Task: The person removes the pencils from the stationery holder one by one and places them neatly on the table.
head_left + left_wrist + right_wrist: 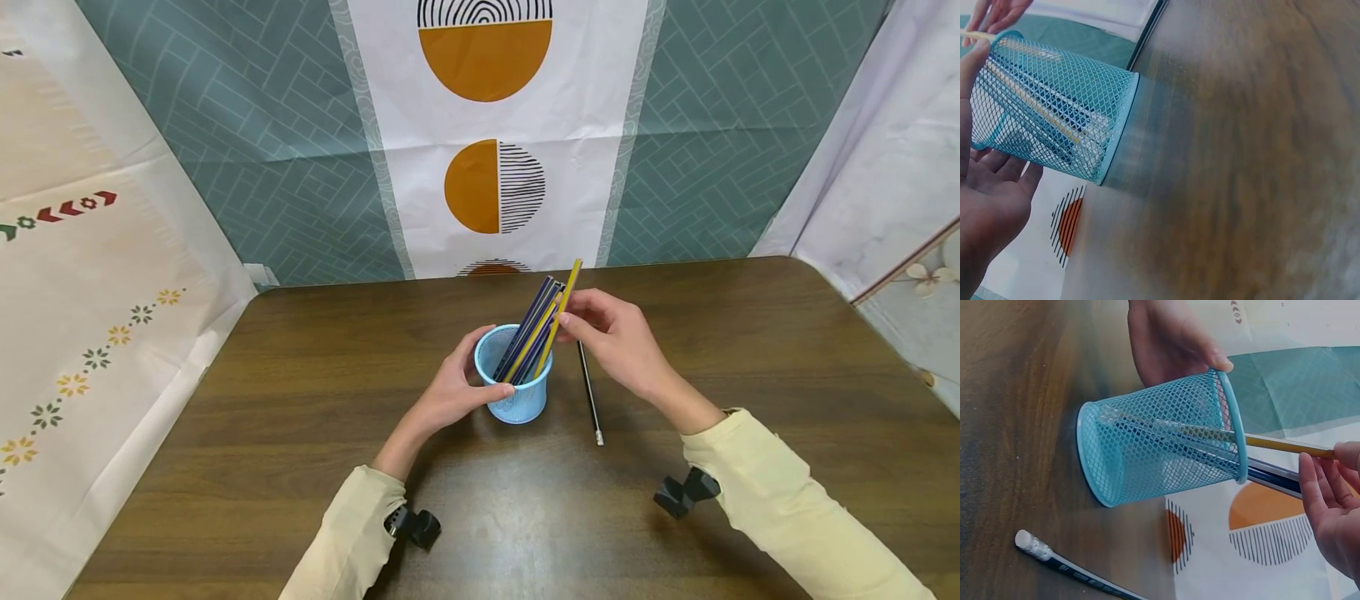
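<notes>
A light blue mesh pencil cup point(519, 408) stands on the table, holding several dark and yellow pencils point(527, 327) that lean to the right. Fingers and thumb of my left hand point(448, 393) curl round its rim and side. Between thumb and fingers, my right hand point(617, 340) pinches a yellow pencil point(572, 283), whose lower end is inside the cup. In the right wrist view this yellow pencil point(1285, 446) passes over the rim beside the darker ones. A black pencil point(590, 396) with a white eraser lies on the table right of the cup, below the right hand.
The brown wooden table point(315, 467) ends at the back against a patterned cloth point(300, 183) with orange half-circles. A cream cloth with flower motifs point(67, 333) hangs at the left, a pale one point(892, 167) at the right. Each wrist wears a black camera point(412, 527).
</notes>
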Demonstrator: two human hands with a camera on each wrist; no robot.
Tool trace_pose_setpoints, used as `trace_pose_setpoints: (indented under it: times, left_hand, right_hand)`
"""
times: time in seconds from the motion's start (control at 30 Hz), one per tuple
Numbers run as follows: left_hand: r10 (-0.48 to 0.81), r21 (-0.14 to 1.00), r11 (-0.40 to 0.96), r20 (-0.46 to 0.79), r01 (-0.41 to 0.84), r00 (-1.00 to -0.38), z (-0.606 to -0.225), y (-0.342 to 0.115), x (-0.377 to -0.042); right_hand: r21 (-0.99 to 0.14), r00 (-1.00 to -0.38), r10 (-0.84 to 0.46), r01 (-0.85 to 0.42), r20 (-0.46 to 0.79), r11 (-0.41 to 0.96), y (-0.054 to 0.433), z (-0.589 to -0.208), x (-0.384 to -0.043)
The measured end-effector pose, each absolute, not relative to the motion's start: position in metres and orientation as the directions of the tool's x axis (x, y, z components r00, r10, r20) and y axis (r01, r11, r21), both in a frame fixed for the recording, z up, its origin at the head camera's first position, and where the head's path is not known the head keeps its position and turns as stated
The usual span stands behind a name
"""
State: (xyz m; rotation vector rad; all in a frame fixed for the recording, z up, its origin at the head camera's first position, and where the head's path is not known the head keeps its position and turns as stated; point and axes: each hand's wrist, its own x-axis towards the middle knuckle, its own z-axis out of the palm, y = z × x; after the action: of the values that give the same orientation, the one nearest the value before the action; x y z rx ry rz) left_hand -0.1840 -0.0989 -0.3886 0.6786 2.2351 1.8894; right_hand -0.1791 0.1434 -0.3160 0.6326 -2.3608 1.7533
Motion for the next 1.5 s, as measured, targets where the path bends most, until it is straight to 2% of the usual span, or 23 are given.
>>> trace_pose_setpoints:
  times: [0.37, 0.73, 1.13, 1.5]
  left_hand:
    - [0.431, 0.959, 0.075, 0.216, 0.273, -0.876, -0.391, -0.099, -0.185]
    - [0.425, 0.958, 0.086, 0.212, 0.273, -0.88, -0.392, -0.1, -0.184]
    - [0.427, 0.96, 0.091, 0.203, 0.264, -0.881, -0.39, -0.099, -0.185]
    - [0.429, 0.96, 0.085, 0.206, 0.267, -0.879, -0.39, -0.099, -0.185]
  right_hand:
    - [-0.858, -0.885, -0.223, -0.455, 0.408, 0.239, 0.142, -0.307, -0.18]
    - [-0.871, -0.869, -0.21, -0.478, 0.449, 0.117, 0.141, -0.295, -0.183]
    - [-0.854, -0.851, -0.219, -0.507, 0.477, 0.114, 0.141, -0.284, -0.182]
    - [-0.809, -0.81, -0.156, -0.581, 0.565, 0.089, 0.136, -0.283, -0.181]
